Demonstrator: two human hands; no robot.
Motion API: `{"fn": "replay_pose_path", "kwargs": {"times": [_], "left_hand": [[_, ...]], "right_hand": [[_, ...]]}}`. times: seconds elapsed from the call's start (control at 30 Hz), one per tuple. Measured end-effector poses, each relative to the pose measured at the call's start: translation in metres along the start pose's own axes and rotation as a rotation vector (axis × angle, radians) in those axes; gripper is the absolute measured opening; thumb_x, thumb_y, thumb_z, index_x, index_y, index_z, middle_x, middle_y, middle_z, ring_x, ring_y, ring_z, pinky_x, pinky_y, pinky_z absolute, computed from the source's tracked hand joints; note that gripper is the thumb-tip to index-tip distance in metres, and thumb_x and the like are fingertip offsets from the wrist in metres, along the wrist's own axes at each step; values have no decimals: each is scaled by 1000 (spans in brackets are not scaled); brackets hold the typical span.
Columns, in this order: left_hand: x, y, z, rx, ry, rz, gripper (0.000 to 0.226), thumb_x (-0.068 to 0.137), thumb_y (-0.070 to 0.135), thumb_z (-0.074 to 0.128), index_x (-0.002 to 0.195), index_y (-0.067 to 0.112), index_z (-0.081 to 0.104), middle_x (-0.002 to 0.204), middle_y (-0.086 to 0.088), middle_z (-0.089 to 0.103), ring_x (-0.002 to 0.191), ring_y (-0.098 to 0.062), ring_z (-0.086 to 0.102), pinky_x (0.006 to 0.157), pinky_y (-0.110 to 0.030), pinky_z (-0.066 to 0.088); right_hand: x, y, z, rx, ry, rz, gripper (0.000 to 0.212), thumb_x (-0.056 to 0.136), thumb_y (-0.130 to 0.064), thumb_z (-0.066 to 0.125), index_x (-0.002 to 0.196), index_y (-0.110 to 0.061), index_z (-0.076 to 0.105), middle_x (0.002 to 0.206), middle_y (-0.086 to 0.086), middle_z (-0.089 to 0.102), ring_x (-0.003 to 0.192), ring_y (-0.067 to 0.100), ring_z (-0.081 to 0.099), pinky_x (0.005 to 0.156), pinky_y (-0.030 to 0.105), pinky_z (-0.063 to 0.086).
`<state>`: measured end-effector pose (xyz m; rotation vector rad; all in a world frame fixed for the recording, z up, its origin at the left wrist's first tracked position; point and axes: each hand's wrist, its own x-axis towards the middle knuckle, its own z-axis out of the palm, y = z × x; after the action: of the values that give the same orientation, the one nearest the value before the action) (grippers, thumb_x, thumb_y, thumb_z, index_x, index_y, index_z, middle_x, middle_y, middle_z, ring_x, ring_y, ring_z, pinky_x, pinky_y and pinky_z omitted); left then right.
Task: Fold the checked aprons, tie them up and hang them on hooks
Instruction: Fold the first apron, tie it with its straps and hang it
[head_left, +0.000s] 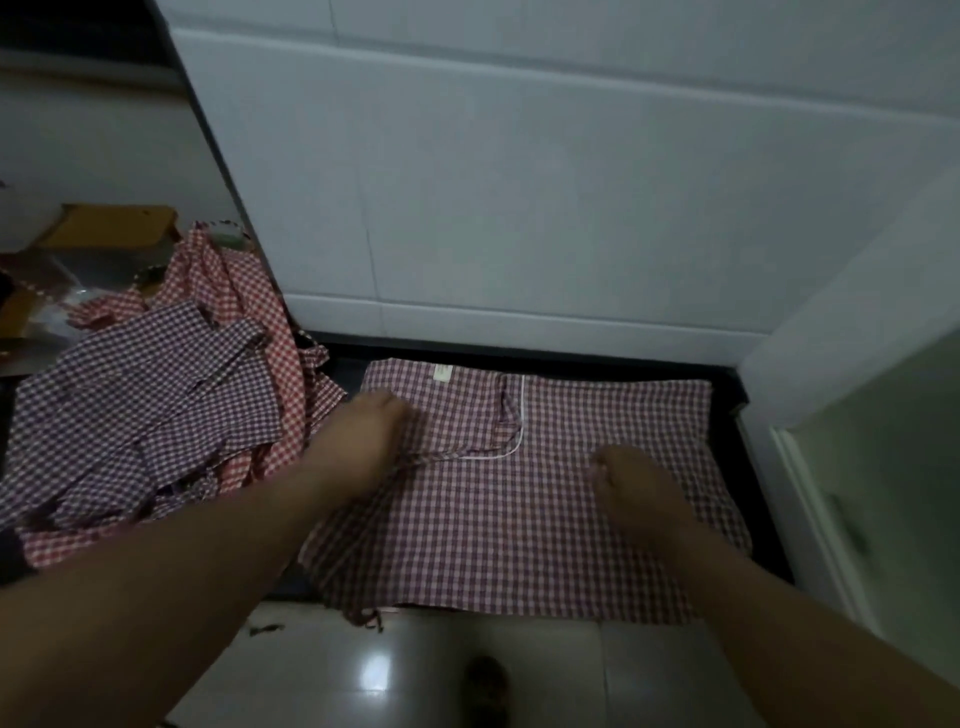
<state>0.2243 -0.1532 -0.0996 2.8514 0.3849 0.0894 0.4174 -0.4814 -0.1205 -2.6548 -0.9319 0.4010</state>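
A pink-and-purple checked apron (519, 519) lies spread flat on a dark counter (748, 467), its pocket edged with white piping (514, 415) near the top. My left hand (363, 431) sits on the apron's left part, fingers curled and apparently pinching a strap or fold by the pocket's lower edge. My right hand (634, 488) rests on the cloth's middle right, fingers bent down against it; the blur hides whether they pinch the fabric. To the left lies a crumpled heap of more aprons: a purple checked one (140, 405) over a red checked one (239, 291).
A white tiled wall (519, 208) rises right behind the counter, and a white panel with a greenish door (883, 493) closes off the right side. Cardboard boxes (114, 228) and clutter sit at the far left. Glossy floor tiles (415, 670) show below the counter's front edge.
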Motion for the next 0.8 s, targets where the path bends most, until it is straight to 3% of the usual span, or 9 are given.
{"fn": "replay_pose_path", "kwargs": {"times": [0.2, 0.3, 0.37, 0.43, 0.5, 0.53, 0.67, 0.73, 0.8], "left_hand": [[93, -29, 3, 94, -222, -120, 45, 103, 31, 54, 146, 18, 53, 147, -12, 56, 131, -33, 53, 107, -45, 46], [119, -35, 8, 212, -423, -164, 69, 95, 42, 64, 155, 21, 38, 152, -10, 50, 135, -31, 52, 108, -42, 44], [132, -36, 12, 301, -520, -163, 79, 93, 51, 66, 157, 21, 32, 151, -11, 46, 134, -31, 52, 107, -41, 45], [139, -35, 13, 359, -551, -159, 83, 91, 56, 68, 156, 21, 30, 149, -10, 47, 132, -30, 53, 106, -41, 44], [144, -33, 12, 392, -573, -164, 79, 88, 60, 68, 149, 22, 36, 144, -7, 54, 129, -28, 56, 102, -42, 44], [145, -33, 10, 389, -589, -168, 73, 87, 61, 69, 143, 23, 42, 140, -5, 57, 125, -27, 57, 99, -41, 45], [145, -26, 1, 321, -636, -163, 51, 87, 50, 75, 126, 22, 57, 126, -6, 60, 112, -25, 59, 83, -32, 42], [142, -24, -6, 245, -606, -164, 33, 86, 38, 78, 107, 23, 57, 119, -7, 66, 97, -22, 57, 78, -30, 41], [140, -23, -15, 187, -568, -162, 28, 85, 30, 77, 100, 21, 55, 113, -7, 68, 91, -21, 56, 76, -31, 43]], "right_hand": [[84, 90, -48, -157, -1, 7, 23, 102, -12, 48, 84, -12, 63, 91, 7, 67, 77, 22, 61, 73, 39, 56], [115, 106, -59, -236, -73, -76, 22, 102, -20, 52, 81, -18, 59, 93, 7, 66, 83, 25, 64, 78, 43, 56], [128, 112, -62, -300, -158, -73, 20, 102, -34, 54, 100, -15, 62, 107, 8, 64, 96, 26, 62, 87, 42, 53], [137, 115, -62, -382, -245, -32, 40, 99, -47, 55, 126, -17, 57, 123, 9, 59, 109, 28, 58, 95, 42, 49], [147, 116, -66, -436, -291, -24, 51, 96, -51, 58, 136, -20, 51, 128, 12, 55, 117, 32, 53, 97, 41, 46], [151, 115, -69, -452, -302, -40, 48, 95, -51, 59, 132, -21, 54, 125, 13, 54, 118, 32, 52, 95, 39, 44], [158, 112, -79, -553, -432, -64, 44, 79, -63, 55, 92, -22, 61, 97, -3, 51, 100, 20, 52, 81, 30, 39], [157, 111, -82, -447, -485, -52, 42, 74, -64, 52, 80, -22, 55, 86, -9, 56, 87, 14, 57, 78, 28, 43], [156, 110, -86, -285, -469, -86, 49, 70, -64, 50, 84, -19, 61, 92, -5, 64, 86, 14, 60, 76, 27, 43]]}}
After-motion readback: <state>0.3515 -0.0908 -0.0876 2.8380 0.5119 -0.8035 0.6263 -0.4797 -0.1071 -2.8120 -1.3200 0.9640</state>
